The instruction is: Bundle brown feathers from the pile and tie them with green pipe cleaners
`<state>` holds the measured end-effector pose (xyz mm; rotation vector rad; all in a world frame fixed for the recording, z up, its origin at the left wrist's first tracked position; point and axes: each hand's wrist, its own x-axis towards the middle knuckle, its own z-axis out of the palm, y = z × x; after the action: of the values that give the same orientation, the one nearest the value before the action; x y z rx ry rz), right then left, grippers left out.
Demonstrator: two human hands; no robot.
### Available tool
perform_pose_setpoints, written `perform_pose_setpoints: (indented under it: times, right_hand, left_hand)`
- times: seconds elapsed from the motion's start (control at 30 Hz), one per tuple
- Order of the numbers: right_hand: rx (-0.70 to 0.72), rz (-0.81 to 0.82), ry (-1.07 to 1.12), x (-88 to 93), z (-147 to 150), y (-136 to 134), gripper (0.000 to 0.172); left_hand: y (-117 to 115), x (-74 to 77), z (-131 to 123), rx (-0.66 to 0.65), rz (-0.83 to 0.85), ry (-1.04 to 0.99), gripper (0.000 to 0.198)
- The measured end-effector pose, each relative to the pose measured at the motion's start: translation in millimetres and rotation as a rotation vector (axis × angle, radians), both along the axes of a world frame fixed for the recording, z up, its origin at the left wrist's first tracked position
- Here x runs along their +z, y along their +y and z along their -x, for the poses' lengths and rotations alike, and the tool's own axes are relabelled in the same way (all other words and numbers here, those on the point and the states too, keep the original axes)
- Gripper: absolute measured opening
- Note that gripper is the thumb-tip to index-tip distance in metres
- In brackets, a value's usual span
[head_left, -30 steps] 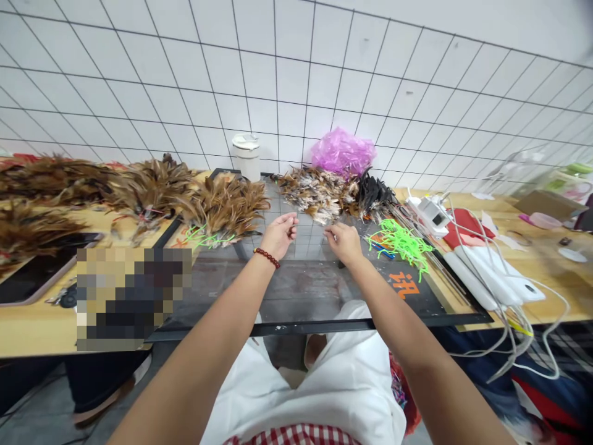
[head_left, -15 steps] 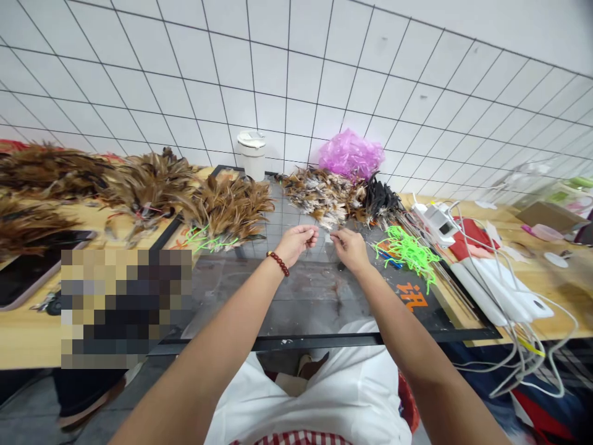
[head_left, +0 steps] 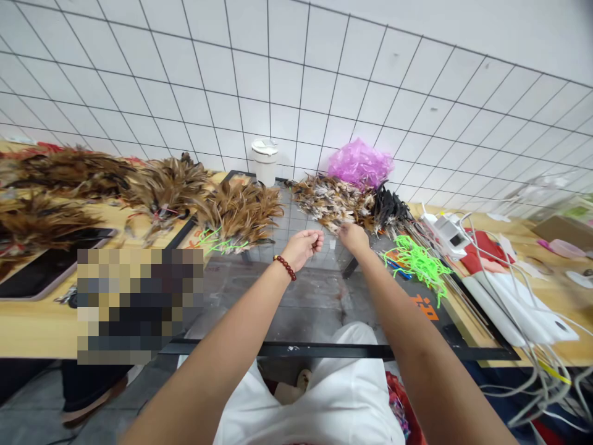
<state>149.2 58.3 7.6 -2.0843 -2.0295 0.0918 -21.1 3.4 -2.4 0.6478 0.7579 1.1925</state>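
Observation:
My left hand (head_left: 304, 246), with a red bead bracelet on the wrist, hovers above the glass work mat (head_left: 296, 309), its fingers curled and pinched on something too small to make out. My right hand (head_left: 354, 238) reaches farther out, to the near edge of the speckled brown-and-white feather pile (head_left: 331, 201); its fingertips are hidden among the feathers. A bunch of black feathers (head_left: 388, 210) lies just right of that pile. A bundle of brown feathers (head_left: 238, 213) lies to the left of my left hand.
More brown feather bundles (head_left: 69, 185) cover the wooden table at left, beside a tablet (head_left: 46, 272). A white cup (head_left: 265, 161) and a pink plastic bag (head_left: 359, 164) stand by the tiled wall. Green ties (head_left: 419, 259), thin sticks, a white tool and cables lie at right.
My right hand has moved forward from beside the left hand into the edge of the speckled feather pile. My left hand stays pinched over the mat. The view has shifted slightly.

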Motion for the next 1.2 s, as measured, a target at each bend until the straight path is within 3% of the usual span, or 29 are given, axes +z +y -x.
perform_pose_setpoints:
  times: [0.13,0.2,0.27,0.33,0.4,0.57,0.73,0.9,1.07,1.2]
  right_hand:
    - [0.08,-0.079,-0.034,-11.8,-7,-19,0.027]
    - [0.132,-0.099,0.049,-17.2,-16,-30,0.025]
    - [0.164,-0.154,0.178,-19.8,-24,-36,0.032]
    - [0.178,-0.256,0.284,-19.5,-29,-38,0.039]
    - [0.2,-0.359,0.329,-17.0,-29,-38,0.034]
    - [0.331,-0.39,0.225,-12.2,-17,-43,0.027]
    - [0.361,-0.337,0.102,-17.7,-16,-41,0.022]
    - [0.288,-0.419,0.518,-24.8,-17,-30,0.016]
    - [0.171,-0.302,1.032,-33.7,-4,-25,0.024]
    - [0.159,-0.347,1.173,-34.0,3,-28,0.035]
  left_hand:
    - [-4,-0.8,0,0.019,-0.029,-0.01,0.006]
    - [-4,-2.0,0,0.021,-0.04,-0.011,0.006]
    - [-3,-2.8,-1,0.026,-0.037,-0.011,0.007]
    - [-1,-3.1,-1,0.034,-0.035,-0.019,0.007]
    - [0,-3.0,-1,0.041,-0.032,-0.03,0.008]
    - [0,-1.6,0,0.047,-0.023,-0.033,0.008]
    - [-2,-0.4,-1,0.037,-0.022,-0.02,0.009]
    - [-2,-0.1,-1,0.049,-0.026,-0.012,0.009]
    - [-2,-0.4,-3,0.039,-0.036,0.034,0.01]
    - [-1,-2.0,-7,0.062,-0.072,0.109,0.009]
